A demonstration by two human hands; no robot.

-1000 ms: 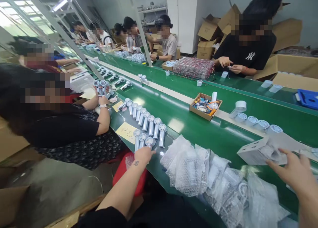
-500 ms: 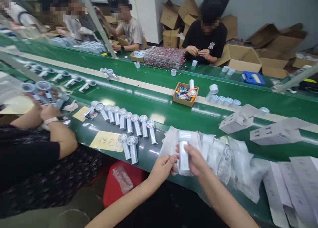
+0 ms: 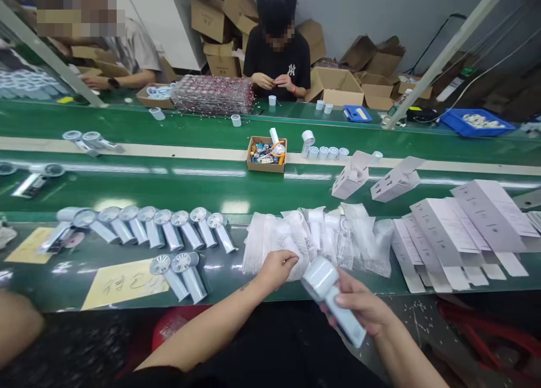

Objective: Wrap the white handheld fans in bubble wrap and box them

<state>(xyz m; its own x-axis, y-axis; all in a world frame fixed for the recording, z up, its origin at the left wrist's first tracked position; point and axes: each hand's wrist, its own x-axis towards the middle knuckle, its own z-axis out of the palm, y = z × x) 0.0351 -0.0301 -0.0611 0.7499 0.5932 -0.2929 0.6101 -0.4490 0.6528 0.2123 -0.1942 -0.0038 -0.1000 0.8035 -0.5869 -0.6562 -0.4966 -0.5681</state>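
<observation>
My right hand point(image 3: 361, 306) grips a pale blue handheld fan point(image 3: 327, 295) by its handle, head pointing up-left, just below the table's near edge. Over the left end of a pile of clear bubble bags point(image 3: 316, 239), my left hand point(image 3: 274, 268) pinches one bag with its fingers. To the left of that hand, two loose fans point(image 3: 180, 272) lie on the green table point(image 3: 236, 188). Behind them runs a row of several more fans point(image 3: 169, 224).
Flat white cartons point(image 3: 448, 230) lie fanned out right of the bags; two folded cartons point(image 3: 376, 179) stand behind. A small cardboard box of parts point(image 3: 266, 154) and white cups point(image 3: 325, 151) sit mid-belt. A yellow note point(image 3: 122, 284) lies at left. People work across the belt.
The view has swung right. My right hand has pulled the fan down and away from the bags, and my left hand has reached onto the bag pile.
</observation>
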